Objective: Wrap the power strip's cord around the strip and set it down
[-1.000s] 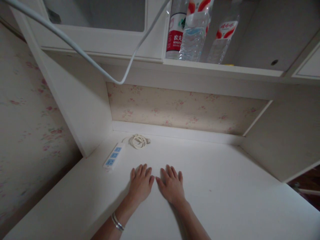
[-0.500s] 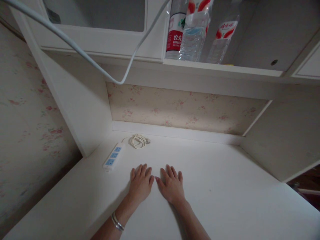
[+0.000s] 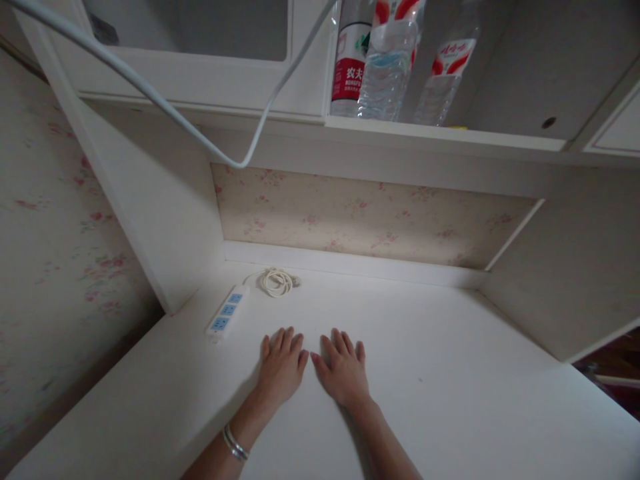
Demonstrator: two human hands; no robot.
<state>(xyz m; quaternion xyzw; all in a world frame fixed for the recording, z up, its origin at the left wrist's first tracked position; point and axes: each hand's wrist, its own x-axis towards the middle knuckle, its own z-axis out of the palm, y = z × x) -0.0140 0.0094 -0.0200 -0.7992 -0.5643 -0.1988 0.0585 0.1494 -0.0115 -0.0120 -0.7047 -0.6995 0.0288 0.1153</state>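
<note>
Palm down on the white desk [image 3: 440, 407], my left hand [image 3: 281, 367] has its fingers apart and holds nothing. Beside it, thumb near thumb with a small gap, my right hand [image 3: 343, 369] also lies flat with spread fingers and nothing under them that shows. Silver bangles [image 3: 235, 443] circle my left wrist. Nearest to my left hand is a white power strip [image 3: 227, 311] with blue sockets, lying to its upper left. Its coiled white cord [image 3: 276, 283] rests behind, toward the back of the desk.
Overhead, a shelf [image 3: 445, 136] holds plastic water bottles [image 3: 387, 73] with red and white labels. A thick pale cable [image 3: 200, 137] hangs in front of the cabinet [image 3: 200, 83]. Side panels [image 3: 165, 200] bound the desk, and flowered wallpaper [image 3: 350, 210] covers the back.
</note>
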